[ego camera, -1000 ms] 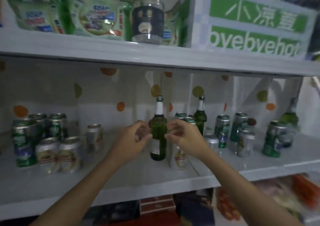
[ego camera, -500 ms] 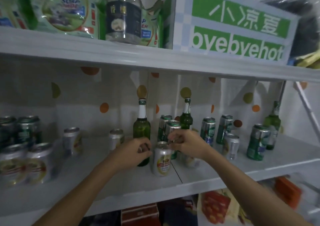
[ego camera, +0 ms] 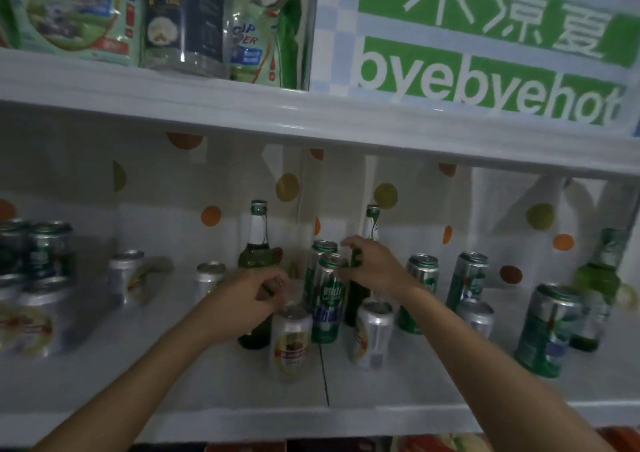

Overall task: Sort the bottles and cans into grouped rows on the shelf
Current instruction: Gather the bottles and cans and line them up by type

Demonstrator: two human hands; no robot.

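Observation:
On the white shelf (ego camera: 398, 386) a green glass bottle (ego camera: 258, 244) with a white neck label stands at the middle; my left hand (ego camera: 258, 296) curls round its lower body. My right hand (ego camera: 372, 268) reaches behind a tall green can (ego camera: 327, 306), and its fingers wrap the shoulder of a second green bottle (ego camera: 372, 219). Two silver cans (ego camera: 292, 341) (ego camera: 372, 334) stand in front of my hands. More green cans (ego camera: 420, 289) (ego camera: 545, 334) and a third green bottle (ego camera: 599, 289) stand to the right.
At the left stand green cans (ego camera: 48, 251) and silver cans (ego camera: 34, 320), with two lone silver cans (ego camera: 128, 278) (ego camera: 209, 275) nearer the middle. The upper shelf (ego camera: 207, 105) carries a jar (ego camera: 185, 22), soap pouches and a green-and-white box (ego camera: 485, 46).
The view has moved closer. My right hand rose from the silver can to the second bottle behind. My left hand stays on the first bottle, which now stands on the shelf.

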